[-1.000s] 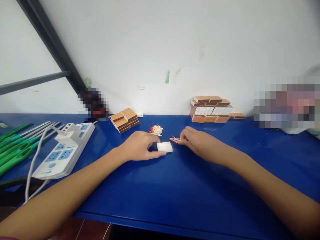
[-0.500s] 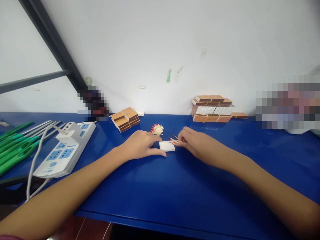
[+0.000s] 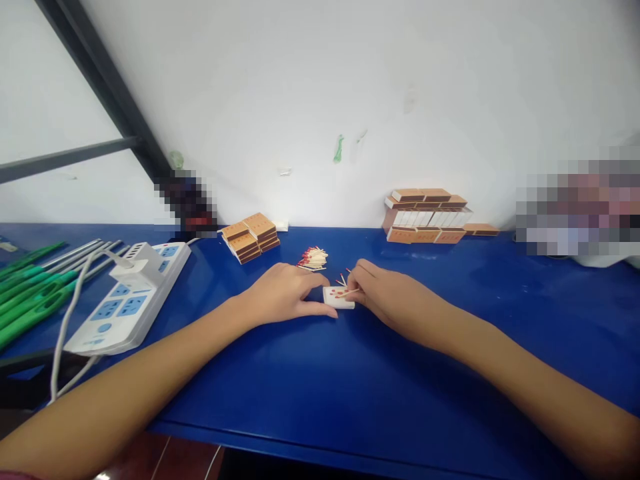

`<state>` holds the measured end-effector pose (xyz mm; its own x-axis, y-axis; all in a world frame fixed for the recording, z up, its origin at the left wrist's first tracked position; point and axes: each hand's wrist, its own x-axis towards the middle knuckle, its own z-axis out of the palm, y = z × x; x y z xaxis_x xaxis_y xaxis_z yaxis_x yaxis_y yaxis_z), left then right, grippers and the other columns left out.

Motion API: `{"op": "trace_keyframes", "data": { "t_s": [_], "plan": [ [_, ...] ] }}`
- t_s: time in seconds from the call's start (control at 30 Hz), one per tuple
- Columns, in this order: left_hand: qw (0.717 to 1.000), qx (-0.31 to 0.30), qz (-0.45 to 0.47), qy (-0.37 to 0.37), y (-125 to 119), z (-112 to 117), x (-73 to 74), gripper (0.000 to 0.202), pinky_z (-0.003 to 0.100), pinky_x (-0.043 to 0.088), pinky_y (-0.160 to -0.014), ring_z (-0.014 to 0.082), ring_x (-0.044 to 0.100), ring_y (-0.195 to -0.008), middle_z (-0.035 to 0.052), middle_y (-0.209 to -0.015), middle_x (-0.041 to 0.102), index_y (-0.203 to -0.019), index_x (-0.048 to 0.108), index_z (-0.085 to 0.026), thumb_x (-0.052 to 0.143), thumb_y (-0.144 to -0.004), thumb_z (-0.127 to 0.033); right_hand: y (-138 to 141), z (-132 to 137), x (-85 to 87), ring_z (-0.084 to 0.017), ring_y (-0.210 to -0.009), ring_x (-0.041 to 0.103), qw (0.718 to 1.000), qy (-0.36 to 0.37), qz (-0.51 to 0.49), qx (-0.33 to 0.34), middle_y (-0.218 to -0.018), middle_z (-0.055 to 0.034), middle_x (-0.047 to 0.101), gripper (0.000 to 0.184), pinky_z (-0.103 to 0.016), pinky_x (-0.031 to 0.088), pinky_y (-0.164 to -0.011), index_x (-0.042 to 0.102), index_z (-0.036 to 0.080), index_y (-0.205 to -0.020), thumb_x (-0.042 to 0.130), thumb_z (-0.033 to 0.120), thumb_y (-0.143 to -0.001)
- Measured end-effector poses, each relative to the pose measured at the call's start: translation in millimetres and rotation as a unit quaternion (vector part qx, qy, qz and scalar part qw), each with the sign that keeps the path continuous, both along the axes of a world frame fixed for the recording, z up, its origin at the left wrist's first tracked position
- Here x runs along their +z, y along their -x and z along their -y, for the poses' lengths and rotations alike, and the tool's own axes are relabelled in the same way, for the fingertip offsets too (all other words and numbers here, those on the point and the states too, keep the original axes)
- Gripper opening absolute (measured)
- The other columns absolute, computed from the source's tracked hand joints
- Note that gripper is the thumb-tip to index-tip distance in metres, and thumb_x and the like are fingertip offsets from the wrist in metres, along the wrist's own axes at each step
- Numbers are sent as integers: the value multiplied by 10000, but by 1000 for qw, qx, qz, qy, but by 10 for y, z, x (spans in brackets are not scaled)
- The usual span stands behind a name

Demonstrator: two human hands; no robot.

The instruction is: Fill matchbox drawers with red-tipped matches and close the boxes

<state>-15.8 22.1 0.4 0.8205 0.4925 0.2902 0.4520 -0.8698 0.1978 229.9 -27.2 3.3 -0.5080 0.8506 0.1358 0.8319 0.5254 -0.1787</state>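
Observation:
A small white matchbox tray (image 3: pixel 339 298) lies on the blue table (image 3: pixel 350 387) between my hands. My left hand (image 3: pixel 280 293) steadies it, thumb and fingers pinched at its left end. From the right my right hand (image 3: pixel 385 293) comes in, fingers closed on a few red-tipped matches (image 3: pixel 344 287) that lie in and over the tray. A loose pile of matches (image 3: pixel 313 259) rests just behind the tray.
A stack of brown matchboxes (image 3: pixel 251 237) sits at the back left of centre. A larger stack of boxes and white trays (image 3: pixel 427 217) stands against the wall at right. A white power strip (image 3: pixel 127 300) and green-handled tools (image 3: pixel 30 287) lie at left.
My right hand has carried its matches leftward from the table onto the white tray. The left hand has kept hold of the tray, which shifted slightly right.

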Motion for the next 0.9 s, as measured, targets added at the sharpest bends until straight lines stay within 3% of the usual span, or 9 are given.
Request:
{"op": "trace_keyframes", "data": {
  "t_s": [0.37,0.53,0.67,0.9],
  "plan": [
    [1000,-9,15,-14,-5,-17,-22,602,250,307,-533,96,544,-538,-27,-643,618,-978,732,-165,568,-909,-740,-20,19,37,-155,-739,629,998,-17,-38,43,-1058,-50,658,115,-277,414,-620,600,190,-1090,582,285,-1028],
    [1000,1,8,4,-2,-22,1,583,247,320,-548,102,563,-562,-23,-674,644,-1013,738,-176,588,-906,-729,-144,-53,55,-159,-750,608,997,30,-53,43,-972,-18,678,41,-272,393,-638,619,219,-996,603,256,-1004],
    [1000,2,6,-3,0,-26,-6,581,248,328,-552,105,572,-568,-21,-676,647,-998,737,-171,594,-905,-726,-162,-57,38,-168,-767,613,996,49,-60,38,-932,-26,694,102,-277,391,-656,642,220,-957,561,244,-1015],
    [1000,6,0,-9,-9,-11,-31,563,248,335,-558,109,590,-585,-25,-662,637,-988,739,-174,611,-903,-715,-130,-24,41,-164,-739,605,997,14,-62,42,-896,-33,681,127,-267,374,-640,645,208,-932,558,242,-1018]
  ]
}}
